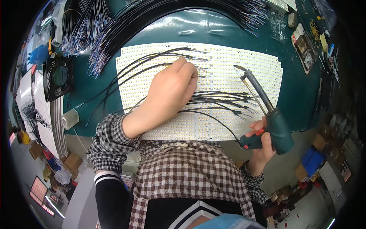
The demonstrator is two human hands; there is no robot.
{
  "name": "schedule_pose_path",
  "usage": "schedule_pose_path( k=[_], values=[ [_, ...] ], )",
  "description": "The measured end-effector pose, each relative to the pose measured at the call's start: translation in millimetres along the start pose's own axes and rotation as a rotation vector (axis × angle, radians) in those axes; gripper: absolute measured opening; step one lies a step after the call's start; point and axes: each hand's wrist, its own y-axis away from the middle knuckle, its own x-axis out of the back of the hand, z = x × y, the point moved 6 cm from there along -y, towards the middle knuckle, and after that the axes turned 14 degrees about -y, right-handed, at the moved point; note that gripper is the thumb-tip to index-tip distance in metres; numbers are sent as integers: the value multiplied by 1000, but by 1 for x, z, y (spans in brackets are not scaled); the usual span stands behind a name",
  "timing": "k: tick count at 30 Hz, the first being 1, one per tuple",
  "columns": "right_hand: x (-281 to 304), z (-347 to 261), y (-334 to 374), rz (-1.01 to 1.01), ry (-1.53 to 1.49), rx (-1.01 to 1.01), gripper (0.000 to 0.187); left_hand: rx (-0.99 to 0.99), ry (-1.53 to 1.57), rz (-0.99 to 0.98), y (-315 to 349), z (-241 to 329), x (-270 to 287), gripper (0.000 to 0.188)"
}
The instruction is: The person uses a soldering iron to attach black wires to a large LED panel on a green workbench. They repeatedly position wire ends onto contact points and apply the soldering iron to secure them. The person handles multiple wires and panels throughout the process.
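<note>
My left hand [173, 84] is bent over a stack of white LED boards [225, 57], its fingers pinched together on a thin black cable [143, 70]. The fingertips are partly hidden, but fine stripped wire ends stick out beside them. In my right hand [263, 143] is a dark green soldering gun [281, 131] with red parts. Its tip points up and left above the boards' right side, apart from the wires. More black cables [217, 97] with split coloured ends lie across the boards, some above and some below my left hand.
A thick bundle of black cables [152, 15] curves along the table's far side. At the left stand a black fan [59, 76], a white roll [70, 119] and stacked white boards [47, 110]. A dirty soldering tray [305, 47] lies at the far right on the green table [297, 87].
</note>
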Motion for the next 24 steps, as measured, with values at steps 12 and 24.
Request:
schedule_pose_path(
  k=[12,24],
  values=[
    [-8,5,11,26,109,-159,51,47,178,49,-4,-6,-9,15],
    [-19,15,15,88,65,-249,8,45,190,32,-4,-8,-9,15]
  ],
)
